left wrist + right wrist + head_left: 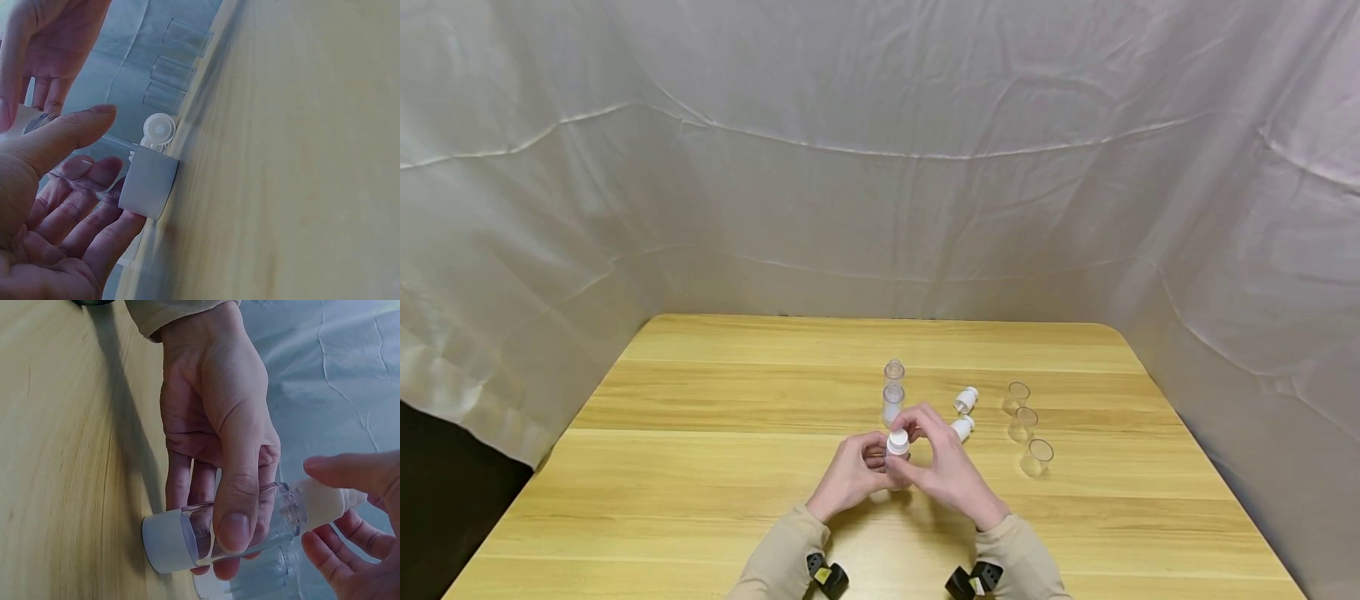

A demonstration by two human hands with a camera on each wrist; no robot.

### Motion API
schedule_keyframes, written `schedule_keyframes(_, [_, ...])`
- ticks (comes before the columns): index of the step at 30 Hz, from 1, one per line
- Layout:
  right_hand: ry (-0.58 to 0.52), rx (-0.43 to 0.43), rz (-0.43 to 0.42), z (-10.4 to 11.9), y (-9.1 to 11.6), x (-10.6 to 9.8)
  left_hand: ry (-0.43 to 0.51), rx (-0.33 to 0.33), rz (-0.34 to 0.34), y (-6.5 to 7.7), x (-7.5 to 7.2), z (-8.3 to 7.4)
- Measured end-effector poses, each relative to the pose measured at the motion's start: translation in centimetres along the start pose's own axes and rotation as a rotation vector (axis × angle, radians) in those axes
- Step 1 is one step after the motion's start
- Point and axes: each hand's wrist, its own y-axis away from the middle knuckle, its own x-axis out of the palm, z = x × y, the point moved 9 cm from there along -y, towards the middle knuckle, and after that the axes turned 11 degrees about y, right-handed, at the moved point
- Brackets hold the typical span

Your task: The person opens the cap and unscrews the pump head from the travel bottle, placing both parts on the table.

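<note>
My left hand (852,473) grips an upright clear bottle with a white base (149,182), thumb and fingers curled round its transparent body. On top of that bottle sits a white pump head (322,503), overlapping the clear neck. My right hand (946,468) pinches this pump head between thumb and fingers. The bottle's base is right at the tabletop in the right wrist view. Just beyond the hands stand two more clear bottles (892,402), one behind the other. Beside my right hand, two loose white pump heads (966,400) lie on the table, the nearer partly hidden by that hand.
Three clear caps (1037,458) stand in a row on the right part of the wooden table (700,475). Grey fabric (880,208) hangs behind the table and along both sides.
</note>
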Motion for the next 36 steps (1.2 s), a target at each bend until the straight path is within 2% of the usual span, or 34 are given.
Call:
schedule_keyframes(10, [-0.028,-0.011,0.025,0.13,0.04,0.04,-0.014,-0.004,-0.012,0.02,-0.09,-0.02])
schedule_keyframes(17, [-0.028,0.028,0.019,-0.25,0.01,0.0,0.0,-0.002,-0.006,0.07,0.0,-0.08])
schedule_keyframes(25, [-0.051,-0.014,0.027,0.0,0.0,-0.04,-0.028,-0.002,-0.009,-0.01,-0.08,0.12])
schedule_keyframes(31, [-0.042,0.019,0.027,-0.25,-0.05,-0.11,-0.001,-0.006,-0.009,-0.07,-0.03,0.21])
schedule_keyframes(36, [-0.059,0.01,0.019,-0.18,-0.11,-0.17,-0.018,-0.007,-0.014,-0.06,-0.07,0.18])
